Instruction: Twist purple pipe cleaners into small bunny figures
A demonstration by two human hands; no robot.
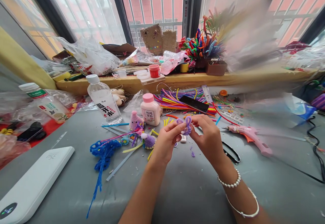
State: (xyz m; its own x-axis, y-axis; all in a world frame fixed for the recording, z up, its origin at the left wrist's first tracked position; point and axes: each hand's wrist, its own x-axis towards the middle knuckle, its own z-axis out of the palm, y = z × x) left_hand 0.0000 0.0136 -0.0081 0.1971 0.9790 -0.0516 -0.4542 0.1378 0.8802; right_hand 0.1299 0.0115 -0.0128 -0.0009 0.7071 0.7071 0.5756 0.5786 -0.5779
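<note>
Both of my hands meet over the grey table (177, 190), pinching a small purple pipe-cleaner piece (186, 125) bent into loops. My left hand (166, 142) grips its lower left side with closed fingers. My right hand (207, 136) pinches it from the right; that wrist wears a pearl bracelet and a silver bangle. Small purple scraps lie on the table just below the hands.
A pink glue gun (250, 136) and black scissors (231, 153) lie to the right. Left of the hands are small purple figures (148, 140), blue pipe cleaners (104, 153), a pink-capped bottle (150, 109), a water bottle (103, 99) and a white power bank (33, 183). Coloured pipe cleaners under a black phone (194, 104) lie behind.
</note>
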